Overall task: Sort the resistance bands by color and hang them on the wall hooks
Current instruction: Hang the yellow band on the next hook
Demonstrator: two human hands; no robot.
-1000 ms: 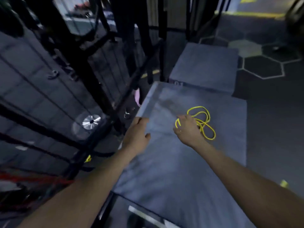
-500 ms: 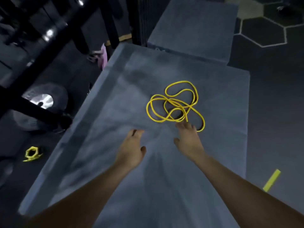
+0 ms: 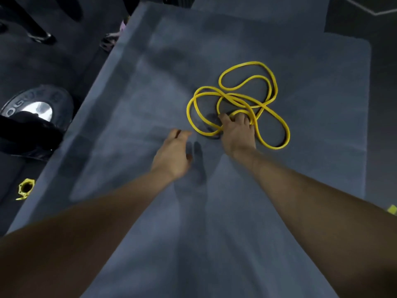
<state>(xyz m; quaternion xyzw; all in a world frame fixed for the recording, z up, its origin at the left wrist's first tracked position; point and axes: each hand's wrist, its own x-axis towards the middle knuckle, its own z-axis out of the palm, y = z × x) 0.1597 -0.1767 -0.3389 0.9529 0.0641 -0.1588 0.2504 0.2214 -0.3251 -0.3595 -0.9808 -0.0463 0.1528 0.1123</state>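
Note:
A tangle of thin yellow resistance bands [image 3: 266,82] lies in loose loops on a grey padded box [image 3: 150,87]. My right hand [image 3: 237,131] rests on the near part of the tangle, its fingers curled over the yellow strands. My left hand [image 3: 175,153] hovers just left of the bands with relaxed fingers, holding nothing. No wall hooks are in view.
A black weight plate with a shiny hub [image 3: 37,108] lies on the dark floor to the left. A small yellow collar [image 3: 25,187] sits on the floor near the box's left edge. A second grey box [image 3: 257,9] stands behind.
The view has tilted down and closer to the box. My right hand has moved forward from the band's near edge onto the tangle and curled its fingers over it. My left hand advanced slightly.

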